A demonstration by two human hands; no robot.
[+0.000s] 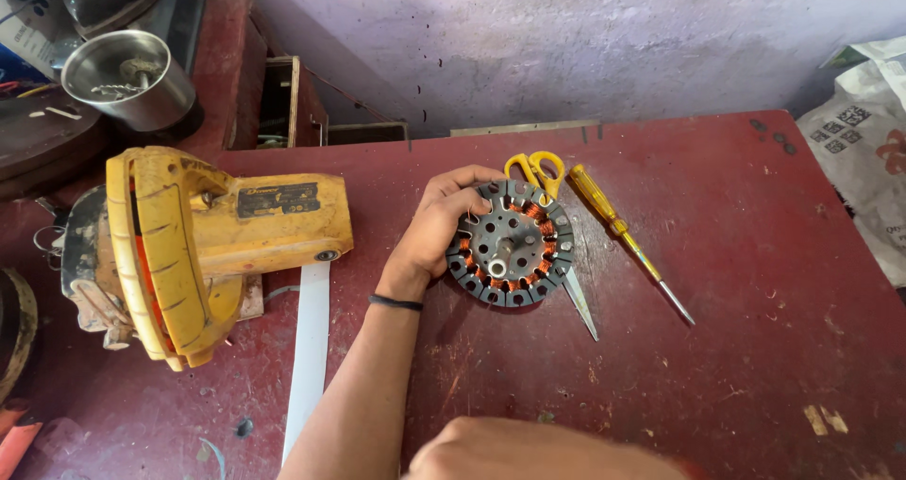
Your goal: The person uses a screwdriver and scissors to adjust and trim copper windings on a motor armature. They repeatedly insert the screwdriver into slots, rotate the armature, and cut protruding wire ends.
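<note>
**Stator held at centre of desk, left hand on its rim**

Edges and room: The red desk (755, 253) runs to a far edge along the wall at the top of the frame. The right half and lower centre of its surface lie open. The upper right corner abuts a printed sack (864, 131).

Surroundings: A yellow power tool (198, 244) fills the left of the frame, resting over a white strip (310, 348). A steel cup (127, 79) stands in the upper left, off the desk. Yellow-handled scissors (543, 173) lie partly under the stator, the blade tip emerging at its lower right. A yellow screwdriver (618, 230) lies just beside it on the right, tip pointing to the lower right.

Item: The motor stator (511, 244) lies flat at frame centre: a dark slotted ring, copper windings, a perforated metal hub with a central shaft.

Hands: The left hand (436, 230) curls around the stator's left rim, fingers over its top edge. The right hand (528, 452) shows only partly at the bottom edge; its posture cannot be told.
</note>
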